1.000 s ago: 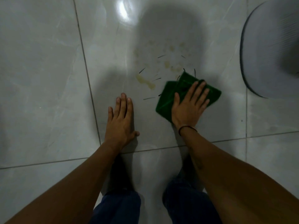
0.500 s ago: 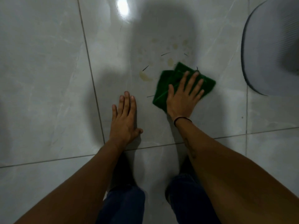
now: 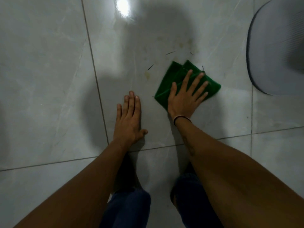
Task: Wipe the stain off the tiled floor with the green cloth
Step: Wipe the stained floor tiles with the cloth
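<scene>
A folded green cloth (image 3: 175, 76) lies flat on the pale tiled floor (image 3: 49, 79). My right hand (image 3: 186, 96) presses down on it with fingers spread, covering its near half. Yellowish stain blotches (image 3: 147, 74) sit just left of the cloth, with fainter ones (image 3: 182, 45) beyond it. Thin dark slivers (image 3: 170, 53) lie scattered among the blotches. My left hand (image 3: 129, 119) rests flat on the tile to the left, fingers together, holding nothing.
A grey ribbed round object (image 3: 278, 46) sits on the floor at the right edge. Dark grout lines (image 3: 97, 83) cross the floor. A lamp's glare (image 3: 123, 5) shines at the top. My knees in blue trousers (image 3: 130, 209) are at the bottom.
My right hand has slid the cloth forward and a little left over the stain. The blotch nearest the cloth has shrunk. My left hand stays planted.
</scene>
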